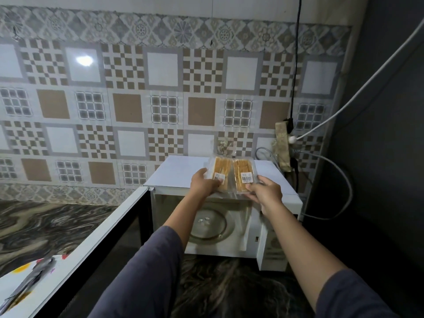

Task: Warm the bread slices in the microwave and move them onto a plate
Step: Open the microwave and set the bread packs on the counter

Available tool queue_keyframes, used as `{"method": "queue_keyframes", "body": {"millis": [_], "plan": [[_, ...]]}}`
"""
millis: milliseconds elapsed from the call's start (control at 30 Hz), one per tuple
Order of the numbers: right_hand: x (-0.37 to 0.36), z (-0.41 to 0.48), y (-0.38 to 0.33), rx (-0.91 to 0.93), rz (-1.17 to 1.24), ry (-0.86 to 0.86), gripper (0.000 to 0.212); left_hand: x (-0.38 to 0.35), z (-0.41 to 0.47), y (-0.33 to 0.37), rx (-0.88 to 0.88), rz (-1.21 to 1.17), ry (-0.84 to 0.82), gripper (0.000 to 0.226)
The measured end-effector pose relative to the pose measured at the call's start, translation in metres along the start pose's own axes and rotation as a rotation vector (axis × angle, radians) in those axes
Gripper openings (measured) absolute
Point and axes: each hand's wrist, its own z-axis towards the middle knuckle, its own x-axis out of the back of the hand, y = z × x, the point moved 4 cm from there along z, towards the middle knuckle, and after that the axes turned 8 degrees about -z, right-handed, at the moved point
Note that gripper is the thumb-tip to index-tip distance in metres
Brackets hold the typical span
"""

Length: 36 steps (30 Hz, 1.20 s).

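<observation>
Grey-blue long sleeves (pixel 142 271) stretch up from the bottom of the frame, 2 arms reaching to the centre. Left hand (pixel 203 183) curls its fingers over the near end of 1 clear plastic pack of golden bread slices (pixel 221 167). Right hand (pixel 266 191) pinches the near edge of a second labelled bread pack (pixel 244 172), just beside the first. Both packs rest on top of the white boxy microwave (pixel 174 173), right of centre. Its dark-glass door (pixel 96 239) hangs open toward lower left, with the round glass turntable (pixel 213 223) showing inside. White patterned plate (pixel 13 281) sits at lower left on the swirled marble counter (pixel 46 221).
</observation>
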Motion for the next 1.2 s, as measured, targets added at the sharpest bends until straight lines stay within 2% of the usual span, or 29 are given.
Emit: {"method": "queue_keyframes", "body": {"millis": [233, 367, 567, 633, 700, 767, 867, 967, 1067, 1200], "plan": [[0.047, -0.050, 0.015, -0.028, 0.173, -0.040, 0.060, -0.010, -0.072, -0.016, -0.030, -0.139, -0.004, 0.065], [0.071, -0.090, 0.038, 0.006, 0.191, -0.031, 0.061, -0.012, -0.119, -0.036, -0.070, -0.161, 0.007, 0.040], [0.100, -0.149, 0.092, 0.052, 0.186, 0.022, 0.058, -0.001, -0.175, -0.098, -0.007, -0.133, 0.065, 0.066], [0.102, -0.163, 0.118, 0.018, 0.181, 0.026, 0.058, 0.004, -0.194, -0.116, 0.053, -0.153, 0.082, 0.064], [0.104, -0.172, 0.148, -0.028, 0.160, 0.025, 0.057, 0.008, -0.210, -0.136, 0.079, -0.147, 0.100, 0.052], [0.107, -0.177, 0.177, -0.082, 0.118, 0.030, 0.055, 0.013, -0.223, -0.159, 0.094, -0.140, 0.108, 0.046], [0.112, -0.183, 0.215, -0.159, 0.059, 0.047, 0.053, 0.022, -0.236, -0.198, 0.194, -0.130, 0.135, 0.056], [0.115, -0.185, 0.245, -0.225, -0.023, 0.093, 0.052, 0.032, -0.240, -0.235, 0.197, 0.004, 0.138, 0.052], [0.117, -0.182, 0.266, -0.235, -0.127, 0.121, 0.050, 0.037, -0.239, -0.264, 0.185, 0.072, 0.140, 0.065], [0.121, -0.181, 0.268, -0.125, -0.504, 0.136, 0.047, 0.036, -0.249, -0.253, 0.141, 0.153, 0.141, 0.061]]}}
